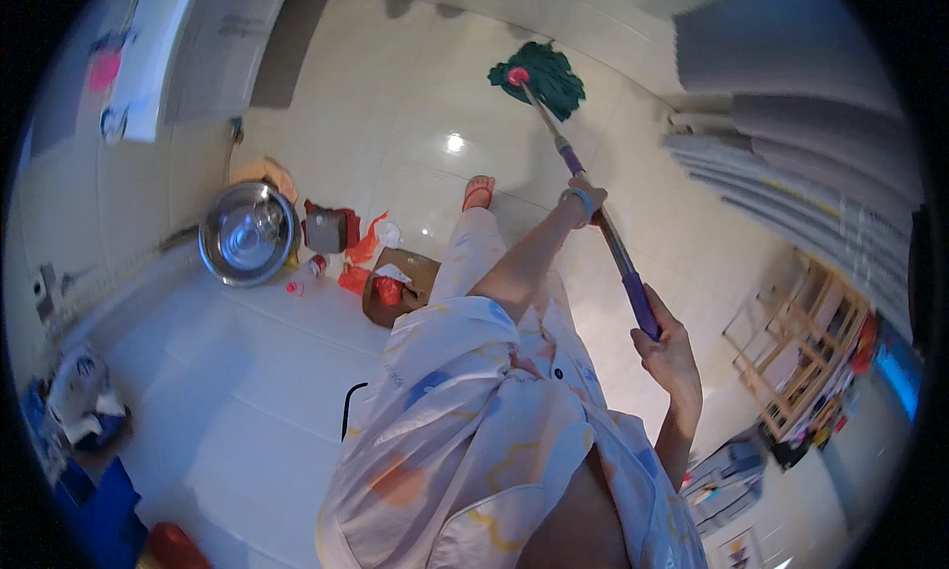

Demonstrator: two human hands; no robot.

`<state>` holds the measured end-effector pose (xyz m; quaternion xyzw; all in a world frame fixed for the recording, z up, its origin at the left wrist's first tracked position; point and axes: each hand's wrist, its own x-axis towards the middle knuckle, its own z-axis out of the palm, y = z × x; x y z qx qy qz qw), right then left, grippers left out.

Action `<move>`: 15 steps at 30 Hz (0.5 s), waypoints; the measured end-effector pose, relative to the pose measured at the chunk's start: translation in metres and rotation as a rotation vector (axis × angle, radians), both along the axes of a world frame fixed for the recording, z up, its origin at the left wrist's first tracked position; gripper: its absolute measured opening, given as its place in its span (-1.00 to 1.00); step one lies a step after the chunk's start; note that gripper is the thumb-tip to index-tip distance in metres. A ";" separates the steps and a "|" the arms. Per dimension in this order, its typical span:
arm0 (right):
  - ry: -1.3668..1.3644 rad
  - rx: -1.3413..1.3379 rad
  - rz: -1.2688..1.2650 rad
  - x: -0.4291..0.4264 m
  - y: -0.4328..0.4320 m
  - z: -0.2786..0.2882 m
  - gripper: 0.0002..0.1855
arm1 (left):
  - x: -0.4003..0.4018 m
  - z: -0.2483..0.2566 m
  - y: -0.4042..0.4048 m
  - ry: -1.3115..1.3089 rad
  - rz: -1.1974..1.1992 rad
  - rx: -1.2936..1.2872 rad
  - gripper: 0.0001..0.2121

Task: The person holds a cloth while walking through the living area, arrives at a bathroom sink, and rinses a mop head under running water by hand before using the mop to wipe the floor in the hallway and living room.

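Note:
A mop with a metal pole [614,241] runs slantwise before me, its dark green head [545,79] spread on the pale tiled floor [415,117]. Around the middle of the pole, just below the upper purple sleeve, my left hand [587,198] is closed; a light blue band circles that wrist. My right hand [667,350] is at the purple grip on the pole's near end, its thumb and a finger against it. The palm side of the right hand is partly hidden. A foot in a red sandal [479,192] stands on the tiles left of the pole.
To the left are a metal basin [249,234], a plastic bottle [306,274], red plastic bags and an open cardboard box [422,271]. Grey hanging cloth [771,46] and a wooden rack [804,339] line the right side. A white door [215,50] stands upper left.

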<state>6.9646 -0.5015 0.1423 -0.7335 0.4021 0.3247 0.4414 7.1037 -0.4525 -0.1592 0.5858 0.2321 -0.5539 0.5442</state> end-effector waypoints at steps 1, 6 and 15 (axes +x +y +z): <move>-0.027 -0.015 0.129 0.017 0.008 -0.004 -0.30 | 0.017 -0.003 0.021 -0.011 0.085 0.037 -0.47; -0.148 -0.010 0.564 0.092 0.053 -0.035 -0.31 | 0.073 -0.025 0.132 -0.052 0.365 0.089 -0.54; -0.245 -0.028 1.212 0.155 0.125 -0.090 -0.33 | 0.076 -0.037 0.289 -0.001 0.683 0.258 -0.78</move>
